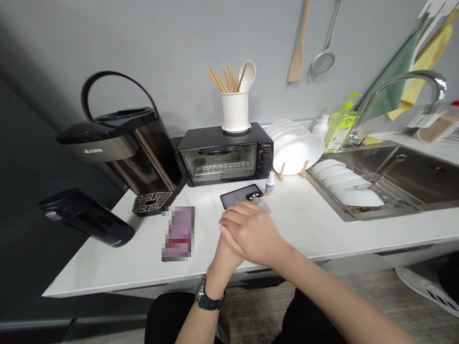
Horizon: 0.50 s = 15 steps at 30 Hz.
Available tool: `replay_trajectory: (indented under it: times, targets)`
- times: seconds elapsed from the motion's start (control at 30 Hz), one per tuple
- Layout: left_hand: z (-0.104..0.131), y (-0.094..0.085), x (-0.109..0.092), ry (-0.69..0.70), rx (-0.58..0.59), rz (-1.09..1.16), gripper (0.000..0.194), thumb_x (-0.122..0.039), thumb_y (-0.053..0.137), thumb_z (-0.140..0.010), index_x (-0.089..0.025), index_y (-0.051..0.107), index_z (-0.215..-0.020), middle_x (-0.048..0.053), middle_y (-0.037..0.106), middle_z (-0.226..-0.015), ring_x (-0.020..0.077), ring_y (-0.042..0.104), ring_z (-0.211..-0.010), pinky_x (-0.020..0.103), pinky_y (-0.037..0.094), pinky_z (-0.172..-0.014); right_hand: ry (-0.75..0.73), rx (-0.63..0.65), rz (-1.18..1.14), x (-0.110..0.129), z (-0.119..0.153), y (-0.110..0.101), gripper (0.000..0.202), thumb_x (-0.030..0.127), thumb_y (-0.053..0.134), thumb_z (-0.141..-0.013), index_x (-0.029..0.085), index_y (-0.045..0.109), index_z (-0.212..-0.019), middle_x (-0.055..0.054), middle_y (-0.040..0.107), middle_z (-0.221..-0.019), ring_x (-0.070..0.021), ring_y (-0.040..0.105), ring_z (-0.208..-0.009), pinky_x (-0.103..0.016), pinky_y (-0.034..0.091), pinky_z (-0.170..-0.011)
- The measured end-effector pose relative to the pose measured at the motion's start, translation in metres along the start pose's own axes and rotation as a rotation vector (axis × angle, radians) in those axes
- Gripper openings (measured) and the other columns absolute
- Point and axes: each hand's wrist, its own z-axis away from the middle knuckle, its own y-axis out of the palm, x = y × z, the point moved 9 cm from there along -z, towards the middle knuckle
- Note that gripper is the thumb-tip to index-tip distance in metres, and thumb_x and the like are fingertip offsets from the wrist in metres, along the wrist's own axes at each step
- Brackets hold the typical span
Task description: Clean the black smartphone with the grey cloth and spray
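My right hand (pixel 256 232) is wrapped over my left hand (pixel 227 248), just above the front part of the white counter (pixel 308 234). The left wrist wears a black watch, and most of that hand's fingers are hidden under the right one. Just beyond the hands lies a dark grey phone (pixel 238 195) with its camera side up. A small white bottle (pixel 269 184) stands by the phone's right end. To the left, a purple flat object (pixel 181 231), blurred by pixelation, rests on the counter.
A black toaster oven (pixel 222 167) carries a white chopstick holder (pixel 235 111). On the left are a water dispenser (pixel 143 153) and a dark flask (pixel 89 217). Plates (pixel 299 154), a soap bottle (pixel 340 125) and a sink (pixel 412 165) are at right.
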Motion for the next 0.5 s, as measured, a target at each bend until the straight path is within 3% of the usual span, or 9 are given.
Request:
replay_trajectory:
  times: [0.07, 0.13, 0.2, 0.3, 0.37, 0.47, 0.5]
  targets:
    - [0.0, 0.007, 0.0, -0.023, 0.098, -0.002, 0.008, -0.012, 0.059, -0.079, -0.019, 0.063, -0.081, 0.003, 0.067, -0.073, 0.0194, 0.066, -0.07, 0.027, 0.053, -0.067, 0.205, 0.011, 0.027, -0.023, 0.001, -0.001, 0.042, 0.028, 0.039, -0.108, 0.016, 0.075, -0.088, -0.007, 0.075, -0.087, -0.0221, 0.068, -0.083, -0.036, 0.044, -0.081]
    - [-0.001, 0.011, -0.003, -0.032, 0.174, -0.019, 0.012, -0.013, 0.057, -0.082, -0.02, 0.059, -0.072, 0.0, 0.062, -0.063, 0.0168, 0.062, -0.06, 0.025, 0.049, -0.061, 0.393, 0.003, 0.061, -0.042, 0.006, -0.004, 0.044, 0.026, 0.038, -0.108, 0.016, 0.074, -0.084, -0.007, 0.074, -0.083, -0.0212, 0.067, -0.078, -0.035, 0.041, -0.073]
    - [-0.002, 0.005, -0.008, -0.007, 0.124, -0.038, 0.01, -0.013, 0.056, -0.081, -0.02, 0.059, -0.075, 0.002, 0.065, -0.067, 0.0178, 0.064, -0.064, 0.026, 0.05, -0.063, 0.341, -0.008, 0.07, -0.037, 0.004, -0.006, 0.04, 0.024, 0.042, -0.106, 0.016, 0.073, -0.083, -0.007, 0.074, -0.084, -0.0219, 0.066, -0.082, -0.036, 0.04, -0.075]
    - [-0.002, -0.005, -0.015, 0.042, 0.027, -0.017, 0.011, -0.013, 0.058, -0.079, -0.019, 0.062, -0.087, 0.006, 0.071, -0.084, 0.0212, 0.068, -0.078, 0.029, 0.054, -0.069, 0.094, 0.025, 0.032, -0.013, -0.001, -0.002, 0.035, 0.028, 0.046, -0.104, 0.018, 0.074, -0.086, -0.006, 0.074, -0.087, -0.0225, 0.064, -0.086, -0.037, 0.04, -0.082]
    - [-0.002, 0.0, -0.016, 0.023, 0.094, -0.007, 0.006, -0.015, 0.057, -0.081, -0.019, 0.061, -0.08, 0.004, 0.069, -0.077, 0.0188, 0.066, -0.071, 0.027, 0.052, -0.065, 0.175, 0.049, 0.015, -0.025, 0.0, -0.001, 0.039, 0.028, 0.042, -0.107, 0.018, 0.075, -0.088, -0.005, 0.073, -0.083, -0.0206, 0.064, -0.081, -0.035, 0.039, -0.079]
    - [-0.002, 0.009, -0.015, -0.033, 0.202, -0.024, 0.02, -0.018, 0.054, -0.087, -0.02, 0.055, -0.067, -0.001, 0.059, -0.06, 0.0144, 0.056, -0.055, 0.024, 0.043, -0.056, 0.438, 0.031, 0.021, -0.052, 0.008, -0.004, 0.045, 0.025, 0.036, -0.108, 0.017, 0.075, -0.086, -0.005, 0.073, -0.08, -0.0187, 0.063, -0.077, -0.033, 0.037, -0.072]
    - [-0.002, 0.008, -0.016, -0.032, 0.19, -0.026, 0.019, -0.018, 0.054, -0.086, -0.021, 0.055, -0.067, -0.001, 0.059, -0.06, 0.0146, 0.055, -0.055, 0.025, 0.043, -0.056, 0.427, 0.019, 0.027, -0.05, 0.008, -0.005, 0.044, 0.024, 0.037, -0.108, 0.017, 0.074, -0.085, -0.006, 0.073, -0.082, -0.0193, 0.063, -0.079, -0.033, 0.036, -0.072]
